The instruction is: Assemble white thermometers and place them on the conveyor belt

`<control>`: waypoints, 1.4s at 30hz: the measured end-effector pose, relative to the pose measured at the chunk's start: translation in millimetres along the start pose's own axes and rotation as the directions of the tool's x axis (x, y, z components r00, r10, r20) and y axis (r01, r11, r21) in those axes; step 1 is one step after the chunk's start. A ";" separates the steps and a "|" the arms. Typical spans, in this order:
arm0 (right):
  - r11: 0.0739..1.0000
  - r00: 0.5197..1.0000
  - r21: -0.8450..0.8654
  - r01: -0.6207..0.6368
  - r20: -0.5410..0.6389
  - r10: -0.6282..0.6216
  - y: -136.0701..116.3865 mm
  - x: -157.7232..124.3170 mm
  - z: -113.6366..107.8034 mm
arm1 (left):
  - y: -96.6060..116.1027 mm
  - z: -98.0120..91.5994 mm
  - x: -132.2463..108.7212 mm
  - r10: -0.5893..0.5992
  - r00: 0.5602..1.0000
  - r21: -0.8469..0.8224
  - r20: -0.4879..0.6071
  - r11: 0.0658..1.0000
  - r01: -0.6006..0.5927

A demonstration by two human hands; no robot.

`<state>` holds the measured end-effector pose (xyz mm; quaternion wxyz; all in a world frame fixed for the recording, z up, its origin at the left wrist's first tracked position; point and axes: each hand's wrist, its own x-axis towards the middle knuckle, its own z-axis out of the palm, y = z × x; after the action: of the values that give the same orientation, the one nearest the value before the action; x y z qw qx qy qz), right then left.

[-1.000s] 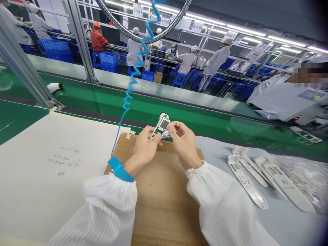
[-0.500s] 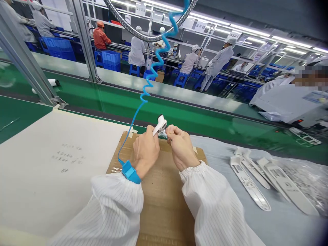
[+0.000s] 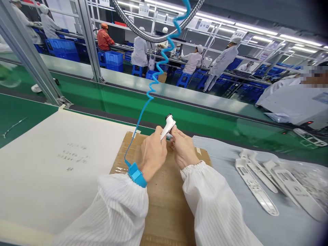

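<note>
My left hand point(image 3: 153, 153) and my right hand point(image 3: 183, 148) meet above a cardboard sheet point(image 3: 166, 208), both gripping a narrow white plastic device housing point(image 3: 168, 126). Its black-tipped end points up and away from me, and it stands edge-on, hiding its face. A small shiny piece point(image 3: 168, 136) shows between my hands, too small to identify. A blue anti-static wrist strap point(image 3: 136, 175) circles my left wrist, and its coiled blue cord point(image 3: 153, 92) rises out of view.
To the right, several white plastic casings point(image 3: 256, 189) lie on a clear plastic bag point(image 3: 304, 177). A white sheet point(image 3: 56, 171) lies to my left. Beyond is a green conveyor belt point(image 3: 128, 102). A co-worker's white sleeve point(image 3: 276, 85) is at the right.
The device has rotated from showing its green board and screen to edge-on, with the black tip upward. My hands have drawn closer together, and the view has shifted slightly.
</note>
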<state>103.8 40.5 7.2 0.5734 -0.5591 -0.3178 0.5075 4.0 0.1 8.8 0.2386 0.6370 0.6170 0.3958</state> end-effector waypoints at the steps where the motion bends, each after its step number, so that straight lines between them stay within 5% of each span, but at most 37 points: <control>1: 1.000 0.999 0.010 -0.026 0.020 0.026 -2.0 -2.5 0.2 | 0.3 0.5 -0.5 0.012 1.000 0.043 -0.002 0.999 -0.012; 4: 0.997 0.992 0.045 -0.064 0.108 0.059 -8.7 -10.2 2.8 | -2.7 0.3 2.1 0.002 1.000 0.182 -0.022 0.983 0.002; 7: 0.998 0.974 0.060 0.035 0.221 -0.047 -12.6 -10.6 5.2 | -12.4 -3.8 11.8 -0.176 0.977 0.164 -0.120 0.967 0.194; 9: 0.988 0.961 0.006 0.153 0.232 -0.150 -12.4 -3.5 3.3 | -18.3 -8.5 19.4 -0.311 0.940 -0.092 -0.138 0.949 0.300; 12: 0.907 0.931 -0.224 0.357 0.161 -0.326 -9.2 11.7 -6.2 | -16.9 -15.9 25.0 -0.386 0.922 -0.519 0.036 0.781 0.347; 17: 0.624 0.765 -0.448 0.640 0.305 -0.567 -14.9 15.2 -24.6 | 3.3 -20.6 17.7 -0.280 0.907 -0.654 0.316 0.628 0.422; 21: 0.211 0.527 -0.557 0.803 0.498 -0.689 -34.4 8.3 -29.9 | 3.4 -15.4 14.8 -0.189 0.924 -0.661 0.332 0.652 0.370; 23: 0.000 0.453 -0.610 0.792 0.588 -0.670 -43.4 9.0 -31.3 | -2.7 -12.0 15.5 -0.147 0.942 -0.621 0.302 0.720 0.311; 25: -0.129 0.411 -0.625 0.770 0.641 -0.648 -49.4 11.4 -32.7 | -9.1 -9.5 16.1 -0.110 0.956 -0.566 0.273 0.785 0.252; 32: -0.279 0.330 -0.625 0.729 0.678 -0.657 -47.1 15.2 -34.6 | -11.8 -9.4 14.2 -0.082 0.960 -0.501 0.268 0.839 0.212; 35: -0.213 0.406 -0.670 0.711 0.639 -0.653 -39.7 12.7 -36.3 | -5.4 -12.5 13.9 -0.182 0.931 -0.564 0.316 0.753 0.338; 39: 0.324 0.668 -0.634 0.702 0.430 -0.607 -25.7 4.0 -40.9 | 1.0 -16.7 14.0 -0.184 0.902 -0.689 0.391 0.591 0.419; 42: 0.656 0.800 -0.461 0.597 0.280 -0.531 -17.1 -3.6 -40.0 | 0.7 -16.0 13.9 -0.098 0.902 -0.737 0.420 0.544 0.402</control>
<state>144.0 26.8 17.4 0.5058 -0.5357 -0.6361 0.2292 -9.5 10.6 21.4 0.6559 0.4175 0.4048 0.4812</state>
